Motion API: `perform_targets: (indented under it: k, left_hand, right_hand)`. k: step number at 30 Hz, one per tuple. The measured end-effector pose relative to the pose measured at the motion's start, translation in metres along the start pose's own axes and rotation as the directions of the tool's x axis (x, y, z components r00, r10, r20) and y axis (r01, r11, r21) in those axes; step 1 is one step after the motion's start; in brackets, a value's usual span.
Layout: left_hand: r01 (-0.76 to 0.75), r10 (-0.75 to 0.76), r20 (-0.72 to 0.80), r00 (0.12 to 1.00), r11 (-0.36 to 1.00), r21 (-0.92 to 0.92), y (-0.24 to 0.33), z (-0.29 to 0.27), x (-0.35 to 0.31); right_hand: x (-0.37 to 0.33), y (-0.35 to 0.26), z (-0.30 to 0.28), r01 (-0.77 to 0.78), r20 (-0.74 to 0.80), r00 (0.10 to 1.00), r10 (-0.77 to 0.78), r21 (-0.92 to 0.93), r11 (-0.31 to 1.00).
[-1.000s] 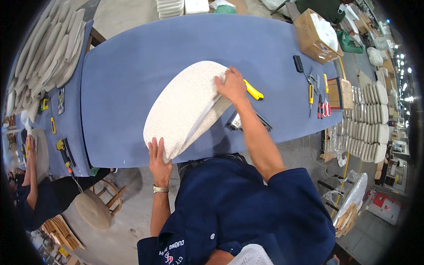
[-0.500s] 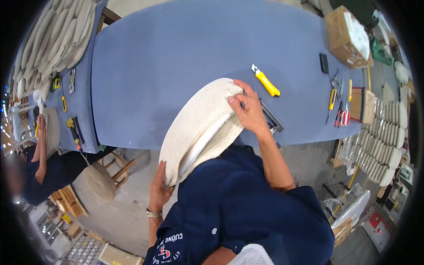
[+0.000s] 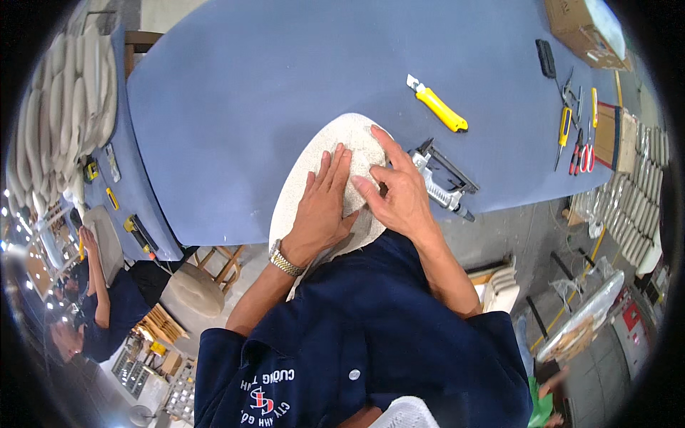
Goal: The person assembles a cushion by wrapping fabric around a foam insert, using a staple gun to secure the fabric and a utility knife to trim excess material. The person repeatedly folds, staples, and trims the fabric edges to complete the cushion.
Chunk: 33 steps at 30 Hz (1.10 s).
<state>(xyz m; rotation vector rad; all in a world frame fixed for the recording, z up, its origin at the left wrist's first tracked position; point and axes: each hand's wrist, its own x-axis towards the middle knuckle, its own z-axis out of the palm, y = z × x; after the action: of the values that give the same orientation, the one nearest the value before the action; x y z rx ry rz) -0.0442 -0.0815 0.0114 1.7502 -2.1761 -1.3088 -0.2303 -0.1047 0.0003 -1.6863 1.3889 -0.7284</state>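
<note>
A beige fabric-covered seat cushion (image 3: pixel 294 203) rests against my body at the table's near edge, its far end over the blue surface. My left hand (image 3: pixel 325 207) lies flat on top of it, fingers stretched out; a metal watch is on that wrist. My right hand (image 3: pixel 398 189) grips the cushion's right side, with the thumb and index finger on the top face and the other fingers curled, partly hidden. A grey staple gun (image 3: pixel 446 178) lies just right of that hand. Beyond it is a yellow utility knife (image 3: pixel 441 108), its blade end pointing away to the left.
Toward the blue table's (image 3: pixel 235 107) right end lie a black brush-like block (image 3: pixel 546 58), a yellow screwdriver (image 3: pixel 564 128) and red-handled scissors (image 3: pixel 587 157). A cardboard box (image 3: pixel 581 32) stands behind them. Stacked cushions (image 3: pixel 64 114) fill the far left, where a co-worker (image 3: pixel 114 307) handles another cushion.
My left hand has moved from the cushion's near end to flat on its top. The cushion has turned from showing its hollow edge to lying flatter. The staple gun is now more exposed.
</note>
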Motion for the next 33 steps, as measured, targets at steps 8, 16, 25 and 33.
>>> perform_targets:
  k: [8,16,25,33]
  left_hand:
    - [0.027,-0.011,0.137,0.991,0.993,-0.113,-0.004,-0.030,0.015]
    - [-0.062,0.075,0.101,0.992,0.990,-0.128,-0.010,-0.036,0.019]
    - [-0.082,0.084,0.019,0.996,0.992,-0.099,-0.010,-0.036,0.015]
    - [-0.167,0.171,0.007,0.985,0.970,-0.177,-0.018,-0.034,0.013]
  right_hand:
    - [0.015,-0.022,0.012,-0.145,-0.094,0.982,0.165,0.196,0.970]
    - [0.018,-0.019,0.018,-0.145,-0.127,0.973,0.192,0.310,0.940]
    - [0.009,0.003,0.038,-0.020,-0.271,0.952,0.144,0.412,0.911]
    - [0.007,0.011,0.046,-0.003,-0.290,0.945,0.151,0.451,0.892]
